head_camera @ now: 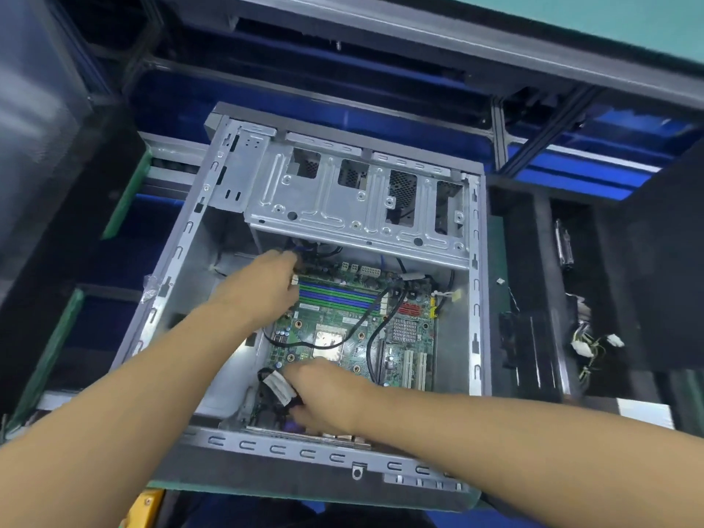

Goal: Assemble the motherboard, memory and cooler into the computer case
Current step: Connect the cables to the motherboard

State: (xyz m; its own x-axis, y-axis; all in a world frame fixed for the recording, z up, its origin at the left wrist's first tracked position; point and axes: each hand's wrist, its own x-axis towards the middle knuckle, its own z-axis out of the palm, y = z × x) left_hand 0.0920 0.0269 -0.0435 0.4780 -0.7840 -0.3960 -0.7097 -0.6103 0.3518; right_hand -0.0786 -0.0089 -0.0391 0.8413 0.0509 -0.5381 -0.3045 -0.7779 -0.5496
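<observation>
An open grey computer case (476, 299) lies on its side with the green motherboard (404, 348) inside. Blue and green memory slots (339, 297) run along the board's far side, and the bare CPU socket (327, 341) sits in the middle. My left hand (263, 287) lies over the left end of the memory slots. Its fingertips reach toward the cables under the drive cage (343, 200) and are blurred. My right hand (327, 394) is at the board's near left corner, gripping a black cable bundle with a white label (278, 386).
Loose black cables cross the board. To the right of the case, a black tray holds a black boxy part (525, 344) and wires with white connectors (594, 344). A small plastic bag (150, 287) sits on the case's left rim. Blue bins and dark framing stand behind.
</observation>
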